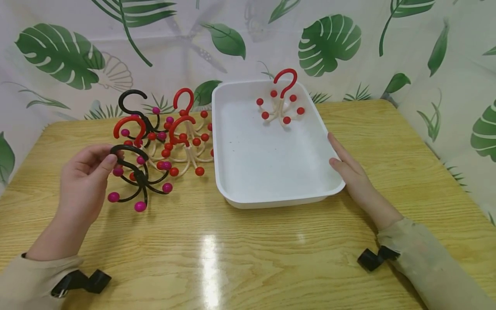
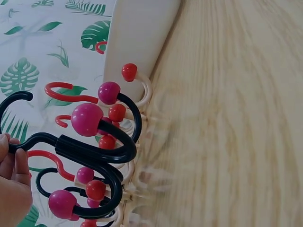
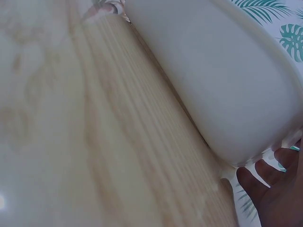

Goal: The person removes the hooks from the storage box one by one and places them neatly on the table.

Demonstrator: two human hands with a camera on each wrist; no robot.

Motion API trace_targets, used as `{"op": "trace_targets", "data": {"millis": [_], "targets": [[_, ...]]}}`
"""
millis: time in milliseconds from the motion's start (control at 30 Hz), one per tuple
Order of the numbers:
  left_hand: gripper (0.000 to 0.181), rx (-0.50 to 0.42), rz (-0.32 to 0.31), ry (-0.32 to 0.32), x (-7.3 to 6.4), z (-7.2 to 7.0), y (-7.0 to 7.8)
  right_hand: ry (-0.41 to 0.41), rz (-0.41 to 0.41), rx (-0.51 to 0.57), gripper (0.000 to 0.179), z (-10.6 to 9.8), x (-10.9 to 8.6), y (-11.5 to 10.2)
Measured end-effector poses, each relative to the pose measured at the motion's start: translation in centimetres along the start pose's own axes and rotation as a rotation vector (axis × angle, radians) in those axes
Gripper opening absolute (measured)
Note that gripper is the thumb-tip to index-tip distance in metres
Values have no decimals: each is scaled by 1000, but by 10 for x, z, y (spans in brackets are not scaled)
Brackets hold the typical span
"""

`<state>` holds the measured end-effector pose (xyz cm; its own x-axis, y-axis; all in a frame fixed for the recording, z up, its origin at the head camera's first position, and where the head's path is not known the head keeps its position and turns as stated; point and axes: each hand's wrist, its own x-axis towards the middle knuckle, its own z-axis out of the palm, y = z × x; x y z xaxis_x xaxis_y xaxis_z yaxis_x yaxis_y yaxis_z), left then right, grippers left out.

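Observation:
My left hand (image 1: 87,174) pinches a black multi-arm hanger (image 1: 140,176) by its hook, between thumb and fingers. Magenta balls tip its curved arms, which hang downward. In the left wrist view this hanger (image 2: 78,149) shows large, with the fingertips on its hook. My right hand (image 1: 354,178) holds the right rim of a white tray (image 1: 267,201), thumb at the edge and fingers along the outer side. The right wrist view shows the fingers (image 3: 253,187) against the tray's outer wall. A red-hooked hanger (image 1: 280,107) with cream arms and red balls stands inside the tray, far right.
Several more hangers crowd the table left of the tray: red-hooked ones (image 1: 188,150) with cream arms, and a black one (image 1: 133,101) behind. The wooden table (image 1: 271,254) meets a leaf-patterned backdrop (image 1: 252,47) at its back edge.

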<state>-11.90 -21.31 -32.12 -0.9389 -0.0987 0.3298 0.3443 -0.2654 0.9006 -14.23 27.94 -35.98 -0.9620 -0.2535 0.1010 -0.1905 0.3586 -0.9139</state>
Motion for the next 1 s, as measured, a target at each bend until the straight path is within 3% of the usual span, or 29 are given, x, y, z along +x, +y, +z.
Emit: {"op": "trace_targets", "data": {"millis": [367,700,900,1000], "targets": [[17,-3,-14,-10,-3,-5,-7,4,-4,-8,52,0,0,1],[18,-36,-22,21,-5,-6,-9,11,-8,15,52,-1,0,2],[18,-96,19,0,-4,-7,-11,9,-7,9,52,-1,1,3],[19,-138,47,32,-3,-6,-10,8,-11,18,52,-1,1,4]]}}
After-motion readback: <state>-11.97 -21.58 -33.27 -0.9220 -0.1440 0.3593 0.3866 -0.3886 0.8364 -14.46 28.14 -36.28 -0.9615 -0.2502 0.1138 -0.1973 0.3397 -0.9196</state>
